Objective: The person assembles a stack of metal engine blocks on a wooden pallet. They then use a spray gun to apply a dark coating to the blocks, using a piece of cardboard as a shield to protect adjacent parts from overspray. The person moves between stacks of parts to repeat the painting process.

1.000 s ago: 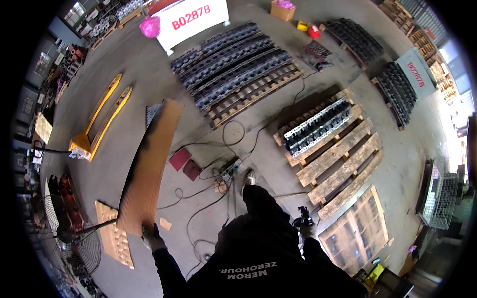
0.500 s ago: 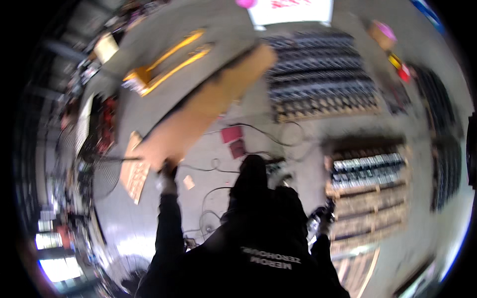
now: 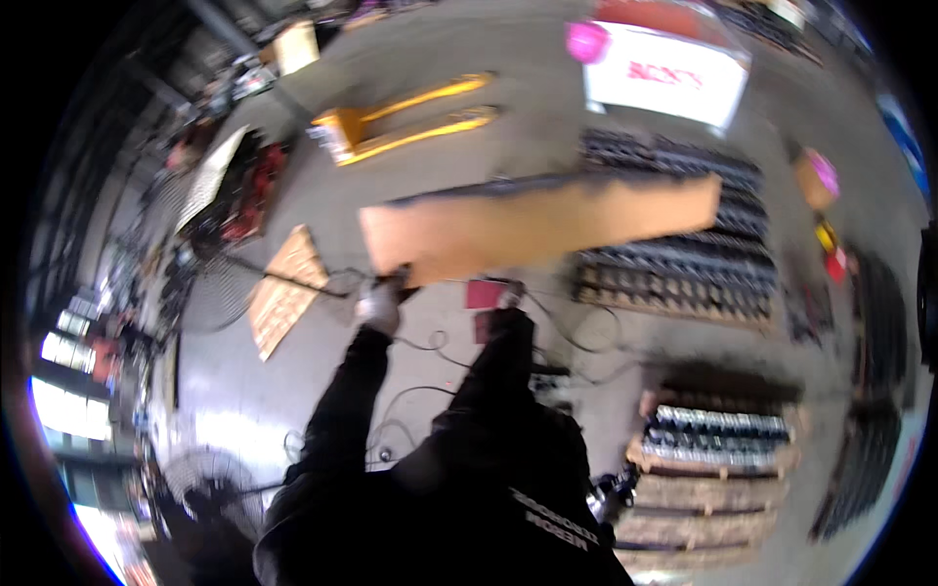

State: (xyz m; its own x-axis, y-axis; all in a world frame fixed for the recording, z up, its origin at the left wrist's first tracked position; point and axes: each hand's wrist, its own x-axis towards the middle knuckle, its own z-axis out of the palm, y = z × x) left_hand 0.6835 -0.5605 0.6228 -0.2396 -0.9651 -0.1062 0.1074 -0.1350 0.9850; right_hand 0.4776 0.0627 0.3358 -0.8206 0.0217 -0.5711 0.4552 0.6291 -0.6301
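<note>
My left hand (image 3: 383, 301), in a pale glove with dark fingers, grips the lower left edge of a long tan sheet (image 3: 528, 227) that looks like cardboard. The sheet stretches to the right across the view, blurred, and its far edge is dark and uneven. Low on the right, my right hand (image 3: 608, 500) is beside a stack of wooden pallets. Black and silvery patches show there, but blur and small size hide its fingers and anything in them. My dark trouser leg (image 3: 508, 342) reaches forward below the sheet.
A yellow pallet jack (image 3: 420, 122) stands far left. Loaded pallets (image 3: 674, 293) lie at right, partly behind the sheet, with a pallet stack (image 3: 703, 493) nearer. Cables (image 3: 430, 342), a dark red piece (image 3: 484, 293) and a tan board (image 3: 288, 288) lie on the floor. A fan (image 3: 210, 479) stands lower left.
The tan sheet has swung from a steep slant to nearly level, its far end moving right and down. My left hand has moved up and right with it. The whole view has turned.
</note>
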